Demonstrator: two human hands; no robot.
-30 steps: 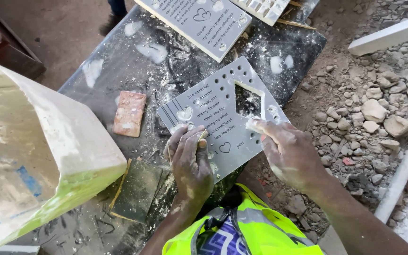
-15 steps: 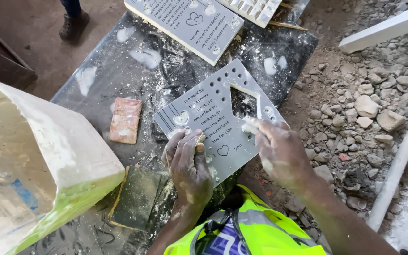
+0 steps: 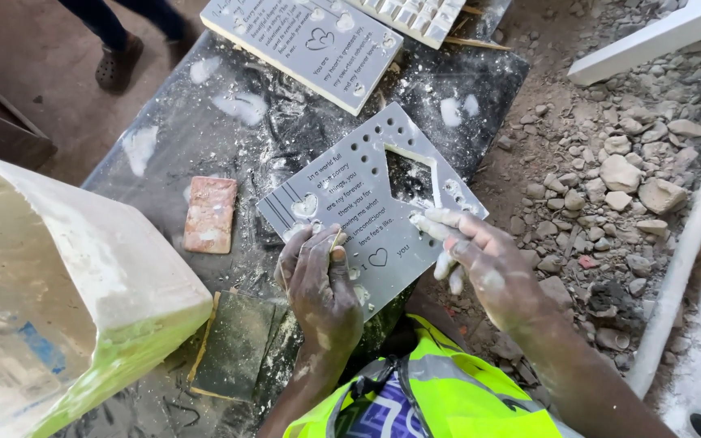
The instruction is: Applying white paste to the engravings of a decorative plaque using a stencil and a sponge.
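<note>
Fingers: my left hand (image 3: 322,284) is curled tight around a small sanding piece (image 3: 337,240), pressed on the grey plaque (image 3: 367,211); my right hand (image 3: 480,264) lies spread on its right edge.
Plaque: flat on the dusty table (image 3: 164,138), just ahead.
Left: brick-red block (image 3: 210,214).
Far: second plaque (image 3: 302,45).

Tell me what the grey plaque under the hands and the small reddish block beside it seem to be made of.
Grey plaque: looks like cast plaster or cement, matt, with moulded holes, hearts and lettering, and white dust around it. Reddish block: probably brick or a rubbing stone, rough, powder-smeared. The left hand and right hand are dusted white.
</note>
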